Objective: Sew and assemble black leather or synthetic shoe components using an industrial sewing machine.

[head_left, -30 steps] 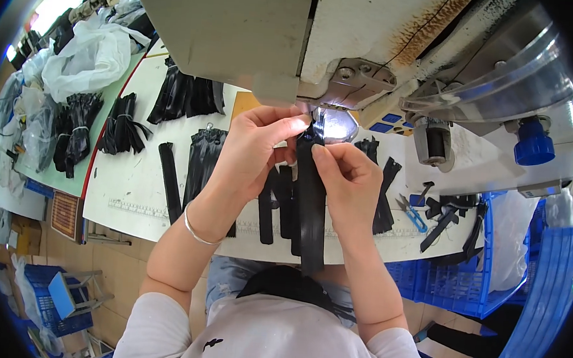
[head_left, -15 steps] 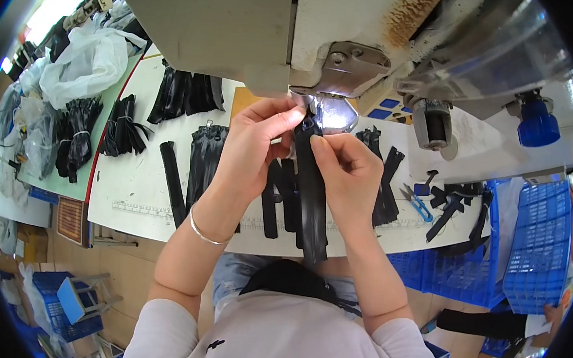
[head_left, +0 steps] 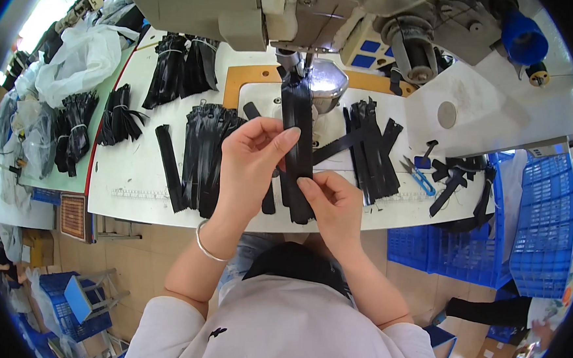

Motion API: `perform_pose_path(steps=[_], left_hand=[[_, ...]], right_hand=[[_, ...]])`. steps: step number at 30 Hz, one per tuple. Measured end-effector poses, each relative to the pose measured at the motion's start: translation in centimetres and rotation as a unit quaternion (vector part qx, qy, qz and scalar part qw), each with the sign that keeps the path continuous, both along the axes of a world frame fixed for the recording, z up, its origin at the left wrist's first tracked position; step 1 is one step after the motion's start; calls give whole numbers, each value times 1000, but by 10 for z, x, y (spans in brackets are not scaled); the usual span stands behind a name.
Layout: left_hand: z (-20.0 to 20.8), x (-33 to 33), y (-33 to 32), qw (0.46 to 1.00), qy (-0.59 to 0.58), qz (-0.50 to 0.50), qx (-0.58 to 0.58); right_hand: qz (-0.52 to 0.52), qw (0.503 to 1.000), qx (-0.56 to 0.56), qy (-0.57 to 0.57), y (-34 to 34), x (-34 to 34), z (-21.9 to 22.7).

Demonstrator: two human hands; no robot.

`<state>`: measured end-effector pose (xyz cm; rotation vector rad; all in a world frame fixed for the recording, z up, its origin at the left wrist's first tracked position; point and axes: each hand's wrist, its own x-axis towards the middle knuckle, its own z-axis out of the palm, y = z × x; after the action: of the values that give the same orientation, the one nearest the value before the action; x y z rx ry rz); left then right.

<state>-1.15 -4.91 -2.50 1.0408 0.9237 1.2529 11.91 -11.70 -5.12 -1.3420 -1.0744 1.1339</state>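
Observation:
A black zipper (head_left: 299, 117) runs lengthwise from under the sewing machine's presser foot (head_left: 292, 62) toward me. My left hand (head_left: 251, 167) pinches its left edge partway down, thumb on top and fingers curled. Lower on the strip, my right hand (head_left: 329, 204) grips the right edge between thumb and bent fingers. The zipper's top end lies at the foot beside a lit, shiny metal cover (head_left: 328, 85). To the left is a pile of black zippers (head_left: 206, 148). Another pile of zippers (head_left: 372, 155) lies to the right, with one strip slanting toward the held zipper.
Tied zipper bundles (head_left: 121, 118) and a single zipper (head_left: 168, 165) lie on the left of the white table (head_left: 134, 206). Blue thread snips (head_left: 419, 176) and black scraps (head_left: 460, 180) are at the right, near blue crates (head_left: 542, 227). The machine head (head_left: 198, 9) overhangs the work.
Both hands have slid down the zipper toward me, away from the machine's needle area. The zipper's top end now shows at the presser foot. The view has shifted, showing more of the machine bed.

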Motion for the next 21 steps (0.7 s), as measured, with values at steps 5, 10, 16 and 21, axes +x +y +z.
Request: perform_pose_path(steps=[5, 10, 16, 21], left_hand=[[2, -1, -1, 1000, -23, -14, -16], [2, -1, 0, 998, -46, -30, -28], [5, 0, -1, 998, -38, -29, -51], [8, -2, -2, 997, -45, -19, -59]], right_hand=[[-33, 998, 41, -26, -5, -3, -2], [-36, 998, 44, -16, -6, -4, -3], [-48, 996, 70, -41, -9, -6, 2], [-59, 992, 87, -73, -11, -8, 6]])
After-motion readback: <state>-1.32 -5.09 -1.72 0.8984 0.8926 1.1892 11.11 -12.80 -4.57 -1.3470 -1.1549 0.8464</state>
